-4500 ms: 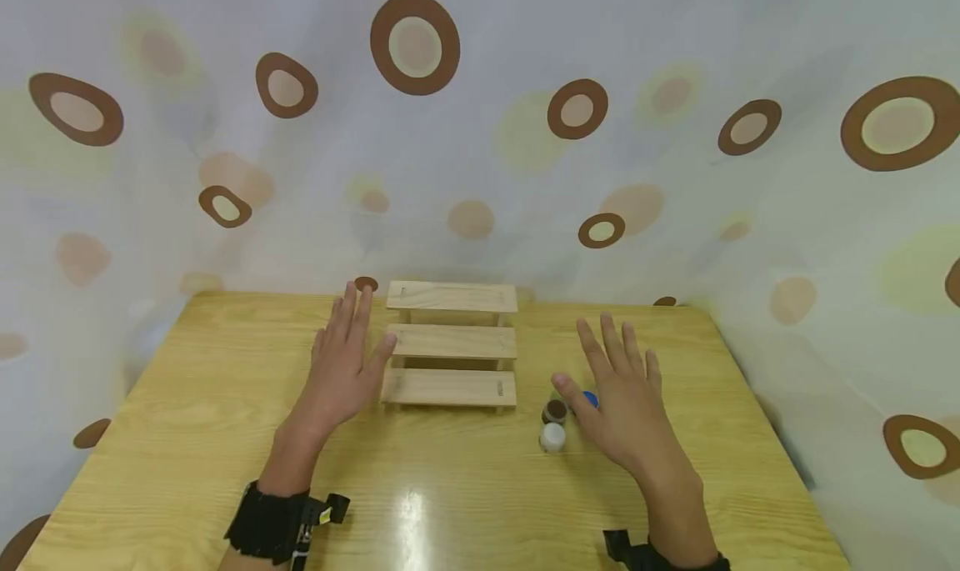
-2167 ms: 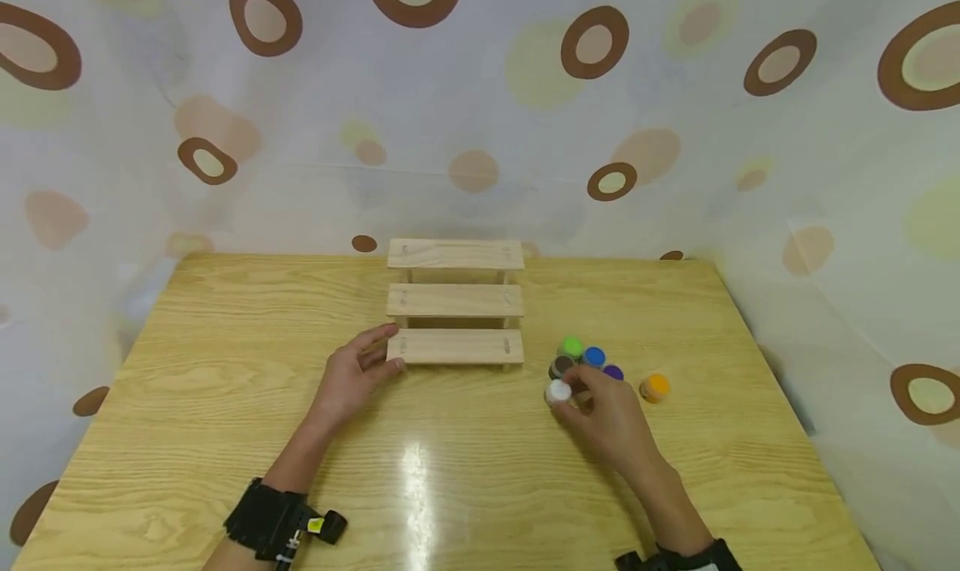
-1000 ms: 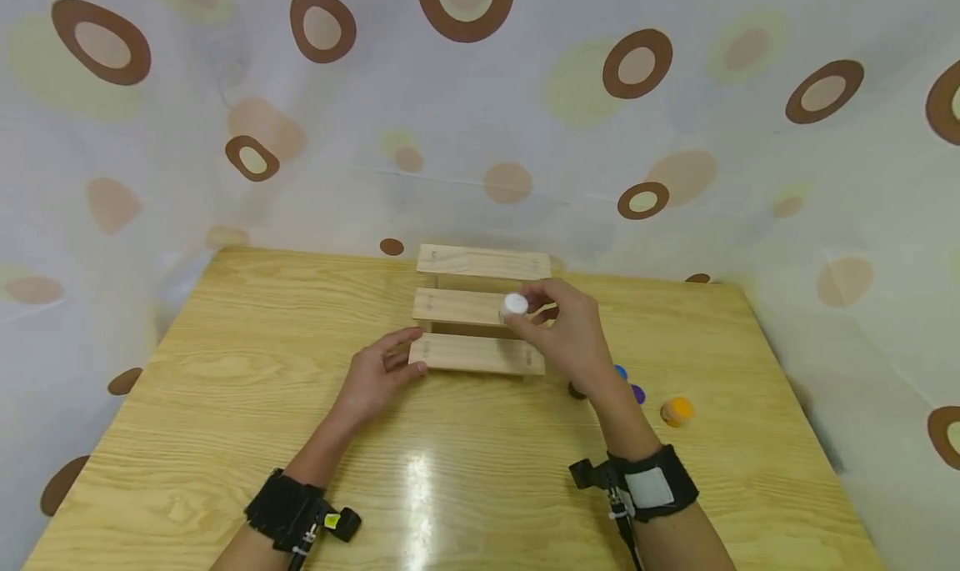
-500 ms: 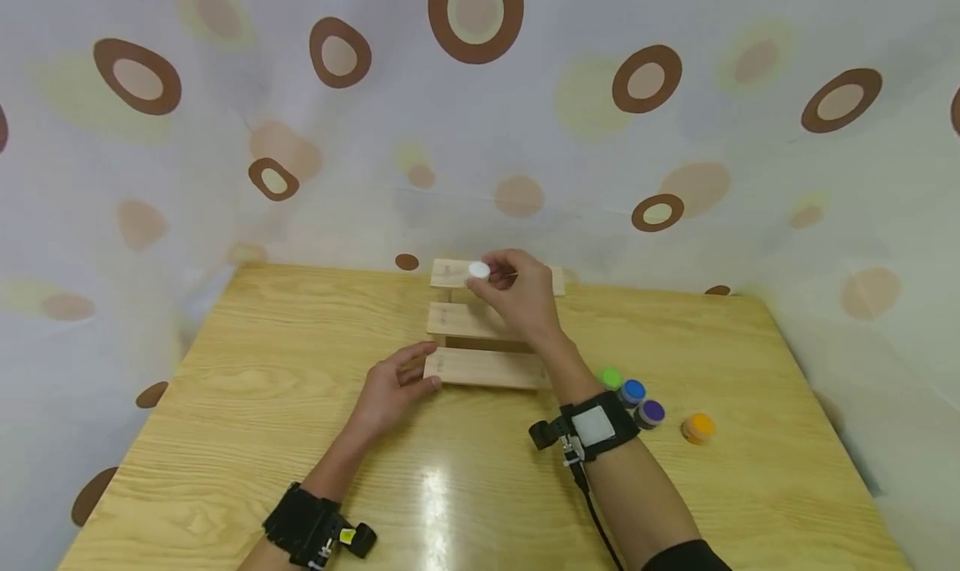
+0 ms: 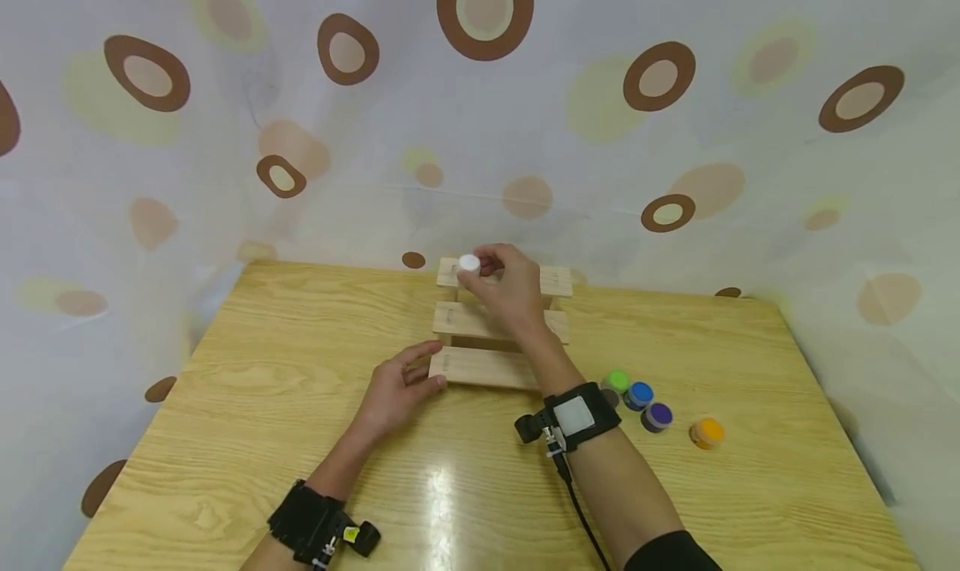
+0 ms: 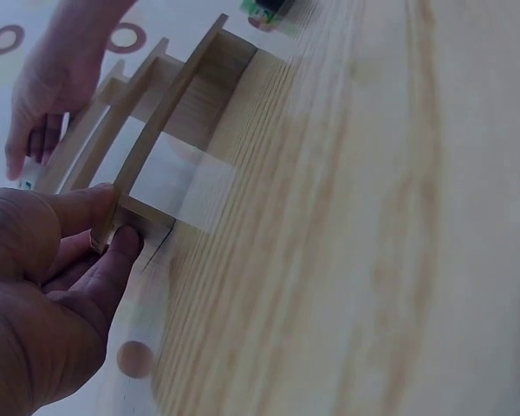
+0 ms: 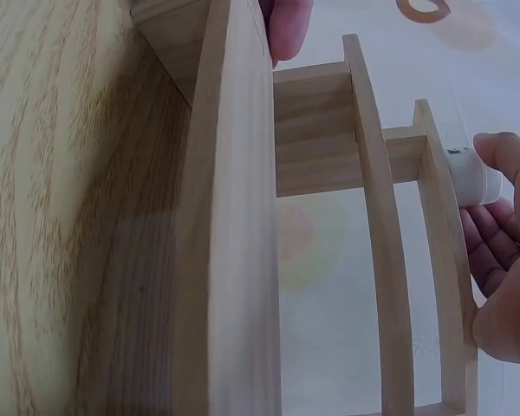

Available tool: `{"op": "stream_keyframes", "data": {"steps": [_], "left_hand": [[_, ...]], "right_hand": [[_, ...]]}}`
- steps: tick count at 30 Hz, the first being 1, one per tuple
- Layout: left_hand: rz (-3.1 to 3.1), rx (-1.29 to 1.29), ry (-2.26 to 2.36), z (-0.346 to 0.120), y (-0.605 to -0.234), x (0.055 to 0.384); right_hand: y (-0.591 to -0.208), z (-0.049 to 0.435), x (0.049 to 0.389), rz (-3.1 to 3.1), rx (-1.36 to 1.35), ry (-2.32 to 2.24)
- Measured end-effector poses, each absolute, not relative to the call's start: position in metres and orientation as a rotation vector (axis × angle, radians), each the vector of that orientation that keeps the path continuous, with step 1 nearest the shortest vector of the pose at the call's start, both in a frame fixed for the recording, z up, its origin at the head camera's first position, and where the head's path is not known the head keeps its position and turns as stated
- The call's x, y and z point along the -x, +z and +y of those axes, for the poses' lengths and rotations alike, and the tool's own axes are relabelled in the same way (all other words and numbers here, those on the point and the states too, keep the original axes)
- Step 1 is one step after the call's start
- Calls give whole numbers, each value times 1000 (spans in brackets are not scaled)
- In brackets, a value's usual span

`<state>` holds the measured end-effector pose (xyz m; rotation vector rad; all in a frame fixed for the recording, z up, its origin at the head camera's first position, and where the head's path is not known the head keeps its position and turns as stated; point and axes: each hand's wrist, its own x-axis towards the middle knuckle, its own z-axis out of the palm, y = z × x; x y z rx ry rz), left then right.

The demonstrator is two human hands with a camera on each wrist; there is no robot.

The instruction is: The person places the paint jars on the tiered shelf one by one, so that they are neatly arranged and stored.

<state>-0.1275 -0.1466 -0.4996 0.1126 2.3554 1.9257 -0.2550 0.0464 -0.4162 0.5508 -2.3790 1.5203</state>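
Observation:
A three-tier wooden step shelf (image 5: 486, 368) stands at the back of the table. My left hand (image 5: 388, 396) grips the left end of its lowest step; in the left wrist view the thumb and fingers of that hand (image 6: 56, 295) pinch the board's end. At the left part of the top step, my right hand (image 5: 516, 292) pinches a small white-lidded paint pot (image 5: 469, 264) between thumb and fingers. From the right wrist, the white pot (image 7: 470, 178) shows upright, its base right at the top board.
Right of the shelf stand small pots with green (image 5: 617, 380), blue (image 5: 640, 394) and purple (image 5: 657, 415) lids. A dark-lidded pot (image 5: 611, 398) is partly hidden behind the right wristband. An orange-lidded pot (image 5: 707, 432) stands farther right. A patterned curtain (image 5: 525, 121) hangs behind the table.
Both hands came down from above the table; the left took hold of the shelf. The right picked up the white-lidded pot and carried it left and back to the top step.

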Motion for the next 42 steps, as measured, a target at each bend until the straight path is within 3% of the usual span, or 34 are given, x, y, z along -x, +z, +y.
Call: {"op": "stream_keyframes", "data": {"steps": [13,29,42], "left_hand": [[2374,-80,1907,-149,-503,132],[2393,-137,1876,-156,-506,133],[2383,-102,1873,-162,-505,130]], "right_hand": [[-411,51,252,-2393,-497,1565],[-371,102,231,-2211,-529,1628],[-362,155,202,-2189,-480,1712]]}}
